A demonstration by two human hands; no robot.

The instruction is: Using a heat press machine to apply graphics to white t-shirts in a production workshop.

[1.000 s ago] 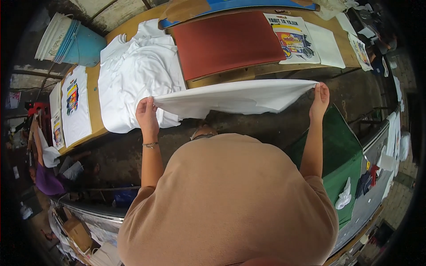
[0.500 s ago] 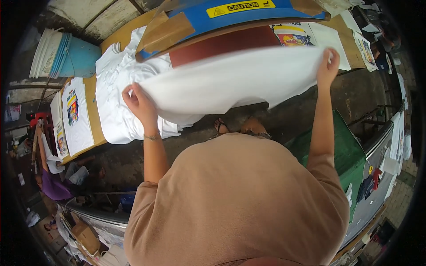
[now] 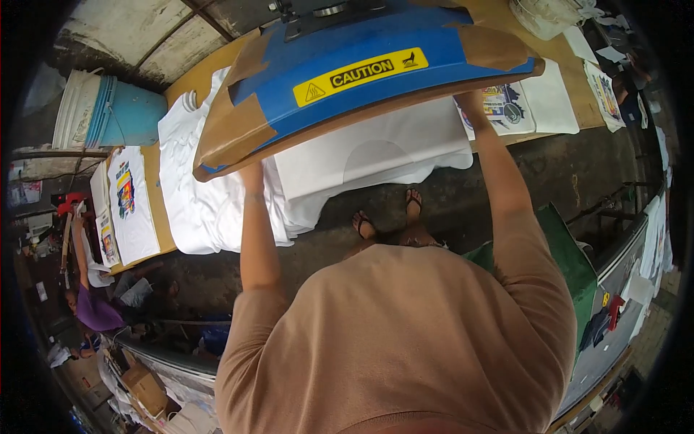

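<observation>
A white T-shirt (image 3: 390, 145) lies spread under the raised blue upper plate (image 3: 282, 79) of a heat press, its lower edge hanging over the front of the table. Brown tape covers the plate's corners, and a yellow warning label is on its front. Both of my arms reach beneath that plate. My left hand (image 3: 252, 176) is at the shirt's left side, with the fingers hidden under the plate's edge. At the shirt's right side is my right hand (image 3: 471, 103), its fingers likewise out of sight. Whether either hand grips the cloth is hidden.
Rumpled white shirts (image 3: 202, 173) are heaped left of the press. Printed shirts lie at the right (image 3: 546, 98) and far left (image 3: 134, 210). Blue and white buckets (image 3: 126, 108) stand at the back left. A person in purple (image 3: 97, 311) is at the left. Something green (image 3: 567, 249) stands at my right.
The white shirt, held stretched in the air between both hands before, now lies under the press plate, covering the red surface. Both hands have moved forward and inward beneath the plate.
</observation>
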